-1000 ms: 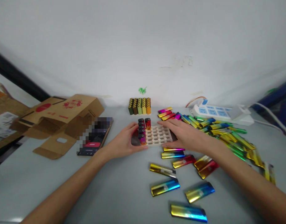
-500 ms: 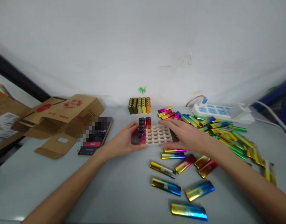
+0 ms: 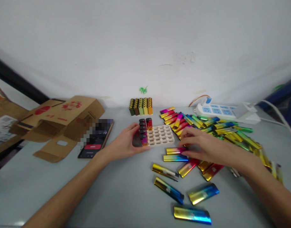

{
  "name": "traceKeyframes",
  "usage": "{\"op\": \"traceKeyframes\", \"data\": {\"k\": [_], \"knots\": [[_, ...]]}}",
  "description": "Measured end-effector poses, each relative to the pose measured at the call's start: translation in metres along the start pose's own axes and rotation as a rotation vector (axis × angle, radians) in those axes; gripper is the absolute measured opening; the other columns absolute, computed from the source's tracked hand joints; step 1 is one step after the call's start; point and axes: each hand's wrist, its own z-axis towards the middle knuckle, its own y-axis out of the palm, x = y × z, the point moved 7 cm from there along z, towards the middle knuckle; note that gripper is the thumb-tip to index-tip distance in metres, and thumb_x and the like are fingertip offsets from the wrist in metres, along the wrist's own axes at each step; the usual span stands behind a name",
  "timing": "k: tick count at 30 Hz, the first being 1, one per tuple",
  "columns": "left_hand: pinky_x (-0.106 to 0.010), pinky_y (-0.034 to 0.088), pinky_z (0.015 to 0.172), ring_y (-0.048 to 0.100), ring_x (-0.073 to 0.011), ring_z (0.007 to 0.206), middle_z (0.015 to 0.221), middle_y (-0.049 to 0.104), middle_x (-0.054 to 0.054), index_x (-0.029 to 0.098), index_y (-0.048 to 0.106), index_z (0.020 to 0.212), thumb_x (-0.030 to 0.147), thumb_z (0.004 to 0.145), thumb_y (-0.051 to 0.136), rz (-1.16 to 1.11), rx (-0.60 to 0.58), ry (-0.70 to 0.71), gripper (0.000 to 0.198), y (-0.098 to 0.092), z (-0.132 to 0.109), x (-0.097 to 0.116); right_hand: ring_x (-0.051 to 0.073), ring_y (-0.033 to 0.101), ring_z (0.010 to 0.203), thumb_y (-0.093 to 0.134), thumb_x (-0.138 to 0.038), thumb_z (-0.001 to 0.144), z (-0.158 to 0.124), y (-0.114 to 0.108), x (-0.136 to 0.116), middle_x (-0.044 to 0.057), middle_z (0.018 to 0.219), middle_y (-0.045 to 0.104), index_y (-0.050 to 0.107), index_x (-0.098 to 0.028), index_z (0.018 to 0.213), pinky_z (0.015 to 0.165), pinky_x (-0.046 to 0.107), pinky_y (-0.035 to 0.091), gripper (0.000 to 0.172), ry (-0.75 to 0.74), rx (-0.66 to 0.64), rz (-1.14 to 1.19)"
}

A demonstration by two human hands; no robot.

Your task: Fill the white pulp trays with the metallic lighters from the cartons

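My left hand (image 3: 124, 143) is closed around the left end of a white tray (image 3: 161, 135) with rows of holes. In the tray's left column stand several lighters (image 3: 143, 133) with black tops, purple to red below. One red lighter (image 3: 149, 124) stands at the back of the second column. Right of the tray, my right hand (image 3: 197, 144) has its thumb and fingers closed about the right end of a gold-and-pink lighter (image 3: 172, 151) lying flat. A gold-and-blue lighter (image 3: 174, 157) lies just in front of that one, close to my thumb. My fingers partly hide the held end.
A heap of shiny lighters (image 3: 231, 133) spreads to the right, with several loose ones nearer me. Behind the tray stands a block of upright lighters (image 3: 140, 107). A power strip (image 3: 216, 110) lies by the wall. At left are a phone (image 3: 96, 141) and an open carton (image 3: 71, 110).
My right hand has let go of the tray's right end and moved right and slightly down to the gold-and-pink lighter. My left hand stays on the tray.
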Motion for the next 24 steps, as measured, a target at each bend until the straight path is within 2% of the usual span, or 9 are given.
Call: {"op": "traceKeyframes", "data": {"k": [4, 7, 10, 13, 16, 20, 22, 24], "knots": [[-0.054, 0.055, 0.108, 0.064, -0.0402, 0.123, 0.132, 0.065, -0.020, 0.013, 0.069, 0.123, 0.070, 0.083, 0.078, 0.029, -0.002, -0.018, 0.070, 0.001, -0.001, -0.003, 0.027, 0.064, 0.113, 0.067, -0.037, 0.102, 0.002, 0.007, 0.002, 0.010, 0.120, 0.063, 0.077, -0.025, 0.110, 0.101, 0.044, 0.054, 0.018, 0.017, -0.019, -0.011], [-0.054, 0.056, 0.106, 0.065, -0.0402, 0.120, 0.129, 0.066, -0.019, 0.014, 0.070, 0.121, 0.069, 0.081, 0.079, 0.041, 0.003, -0.014, 0.069, 0.001, -0.001, -0.002, 0.028, 0.064, 0.116, 0.065, -0.033, 0.102, 0.003, 0.000, 0.001, 0.011, 0.123, 0.064, 0.074, -0.022, 0.106, 0.103, 0.046, 0.054, 0.015, 0.006, 0.053, 0.019], [-0.052, 0.059, 0.101, 0.066, -0.0385, 0.117, 0.128, 0.067, -0.017, 0.016, 0.071, 0.119, 0.066, 0.081, 0.081, 0.015, 0.015, -0.008, 0.064, 0.001, -0.002, -0.002, 0.026, 0.068, 0.112, 0.066, -0.036, 0.103, 0.004, -0.009, -0.001, 0.010, 0.121, 0.071, 0.072, -0.022, 0.114, 0.098, 0.044, 0.057, 0.018, 0.016, 0.121, 0.152], [-0.050, 0.060, 0.100, 0.067, -0.0373, 0.118, 0.127, 0.067, -0.016, 0.017, 0.071, 0.119, 0.065, 0.081, 0.081, -0.005, 0.018, 0.000, 0.062, 0.001, -0.002, -0.002, 0.026, 0.071, 0.116, 0.075, -0.039, 0.098, 0.006, -0.017, -0.006, 0.009, 0.127, 0.074, 0.074, -0.024, 0.115, 0.097, 0.041, 0.059, 0.022, 0.029, 0.224, 0.456], [-0.049, 0.060, 0.101, 0.067, -0.0378, 0.120, 0.129, 0.067, -0.017, 0.017, 0.071, 0.120, 0.065, 0.081, 0.081, 0.006, 0.021, 0.002, 0.063, 0.001, -0.001, -0.002, 0.025, 0.072, 0.122, 0.082, -0.037, 0.093, 0.011, -0.013, -0.009, 0.009, 0.134, 0.074, 0.076, -0.024, 0.114, 0.101, 0.040, 0.060, 0.026, 0.062, 0.290, 0.849], [-0.050, 0.059, 0.103, 0.066, -0.0383, 0.122, 0.133, 0.066, -0.017, 0.016, 0.070, 0.122, 0.063, 0.081, 0.082, 0.002, 0.027, 0.004, 0.064, 0.001, -0.001, -0.001, 0.020, 0.078, 0.102, 0.082, -0.041, 0.093, 0.019, 0.007, -0.011, 0.005, 0.105, 0.082, 0.074, -0.025, 0.112, 0.098, 0.038, 0.061, 0.026, 0.152, 0.358, 1.219], [-0.048, 0.060, 0.103, 0.066, -0.0375, 0.123, 0.134, 0.065, -0.017, 0.016, 0.070, 0.121, 0.062, 0.081, 0.083, -0.012, 0.029, 0.013, 0.062, 0.001, -0.001, -0.001, 0.017, 0.078, 0.086, 0.081, -0.045, 0.094, 0.022, 0.015, -0.013, 0.000, 0.090, 0.080, 0.069, -0.026, 0.108, 0.090, 0.037, 0.063, 0.026, 0.169, 0.399, 1.379], [-0.047, 0.060, 0.103, 0.065, -0.0365, 0.124, 0.134, 0.065, -0.016, 0.017, 0.070, 0.120, 0.061, 0.081, 0.083, -0.017, 0.035, 0.022, 0.060, 0.001, -0.001, -0.001, 0.015, 0.074, 0.073, 0.080, -0.046, 0.094, 0.024, 0.021, -0.016, -0.004, 0.083, 0.074, 0.064, -0.027, 0.105, 0.082, 0.036, 0.064, 0.027, 0.176, 0.414, 1.473]]}}
